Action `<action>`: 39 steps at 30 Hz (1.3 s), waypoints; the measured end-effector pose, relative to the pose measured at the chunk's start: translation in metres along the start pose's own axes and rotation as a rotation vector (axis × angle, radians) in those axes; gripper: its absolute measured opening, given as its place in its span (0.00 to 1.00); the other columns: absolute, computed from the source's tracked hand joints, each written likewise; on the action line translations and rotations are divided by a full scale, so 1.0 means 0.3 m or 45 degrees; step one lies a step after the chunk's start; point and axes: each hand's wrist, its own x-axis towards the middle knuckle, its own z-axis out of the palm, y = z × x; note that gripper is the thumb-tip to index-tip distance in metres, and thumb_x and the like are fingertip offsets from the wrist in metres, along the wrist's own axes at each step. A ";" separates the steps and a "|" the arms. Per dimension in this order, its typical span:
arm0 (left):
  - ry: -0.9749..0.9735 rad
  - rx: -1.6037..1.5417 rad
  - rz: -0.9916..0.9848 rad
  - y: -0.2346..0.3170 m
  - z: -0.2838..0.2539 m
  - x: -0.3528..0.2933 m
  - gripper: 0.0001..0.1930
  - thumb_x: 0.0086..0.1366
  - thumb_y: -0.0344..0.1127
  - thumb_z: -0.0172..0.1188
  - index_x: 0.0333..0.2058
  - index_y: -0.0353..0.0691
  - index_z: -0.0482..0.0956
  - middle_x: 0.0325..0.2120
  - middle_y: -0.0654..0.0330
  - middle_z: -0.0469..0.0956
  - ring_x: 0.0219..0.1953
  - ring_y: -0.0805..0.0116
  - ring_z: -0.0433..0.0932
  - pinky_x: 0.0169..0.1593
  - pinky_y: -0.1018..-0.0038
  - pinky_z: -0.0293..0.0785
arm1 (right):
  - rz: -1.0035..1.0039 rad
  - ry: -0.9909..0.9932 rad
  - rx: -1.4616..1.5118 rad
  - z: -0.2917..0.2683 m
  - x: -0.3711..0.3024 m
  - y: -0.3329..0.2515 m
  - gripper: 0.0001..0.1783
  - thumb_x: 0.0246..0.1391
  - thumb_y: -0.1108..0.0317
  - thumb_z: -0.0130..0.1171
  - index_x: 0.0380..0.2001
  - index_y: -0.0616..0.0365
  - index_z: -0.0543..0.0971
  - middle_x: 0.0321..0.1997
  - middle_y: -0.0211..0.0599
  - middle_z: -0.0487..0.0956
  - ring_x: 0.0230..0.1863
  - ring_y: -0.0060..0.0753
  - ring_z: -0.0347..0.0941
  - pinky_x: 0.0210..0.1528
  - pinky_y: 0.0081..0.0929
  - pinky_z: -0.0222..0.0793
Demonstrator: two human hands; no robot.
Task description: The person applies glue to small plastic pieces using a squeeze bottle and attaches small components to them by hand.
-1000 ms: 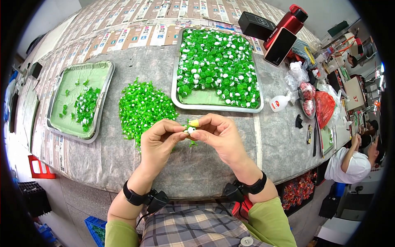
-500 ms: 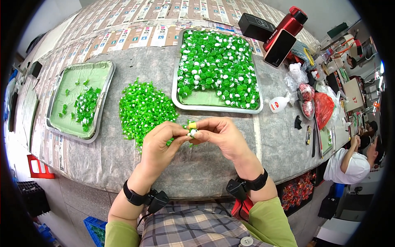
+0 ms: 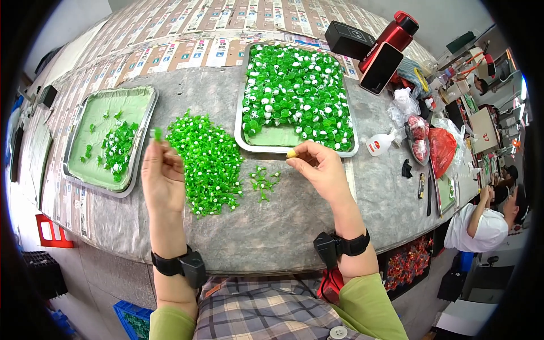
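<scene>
My left hand [image 3: 163, 177] is raised between the left tray and the green pile, its fingertips closed on a small green plastic piece [image 3: 157, 134], blurred by motion. My right hand [image 3: 322, 170] hovers at the near edge of the big tray. Its index fingertip wears a yellow cover [image 3: 291, 153]; thumb and index tips are slightly apart, with nothing visible between them. A heap of small green pieces with white dots [image 3: 208, 161] lies between the trays. Several loose green pieces [image 3: 263, 180] lie just right of it.
The large metal tray [image 3: 241, 139] is packed with green-and-white eyeball pieces [image 3: 294, 90]; the left tray [image 3: 76, 153] holds fewer. To the right stand a red bottle [image 3: 394, 39], a phone [image 3: 381, 73], a black box [image 3: 348, 39] and a white bottle [image 3: 381, 143]. A person [image 3: 481, 226] sits far right.
My hands have parted. The left has moved left with a green piece, and the right has shifted slightly up and right. Loose pieces beneath them now show.
</scene>
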 end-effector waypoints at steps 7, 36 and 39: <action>0.068 -0.486 0.139 0.144 -0.097 0.061 0.13 0.57 0.37 0.50 0.38 0.35 0.68 0.24 0.64 0.66 0.25 0.78 0.66 0.29 0.87 0.70 | -0.334 -0.198 -1.014 0.052 -0.011 0.023 0.07 0.38 0.69 0.57 0.24 0.58 0.73 0.24 0.36 0.69 0.29 0.36 0.68 0.30 0.29 0.64; -0.564 1.137 0.036 -0.175 0.106 -0.161 0.06 0.50 0.23 0.56 0.30 0.35 0.73 0.29 0.61 0.69 0.30 0.76 0.71 0.34 0.83 0.69 | 0.111 -0.289 0.631 0.132 -0.073 -0.031 0.05 0.46 0.74 0.53 0.29 0.59 0.69 0.28 0.25 0.70 0.31 0.15 0.66 0.34 0.13 0.62; -0.458 0.850 -0.264 -0.170 0.109 -0.155 0.05 0.54 0.28 0.54 0.30 0.34 0.73 0.30 0.59 0.72 0.30 0.75 0.72 0.34 0.83 0.69 | -0.229 -0.230 -0.034 0.113 -0.076 -0.064 0.04 0.45 0.75 0.53 0.27 0.62 0.72 0.29 0.30 0.73 0.31 0.19 0.68 0.35 0.14 0.63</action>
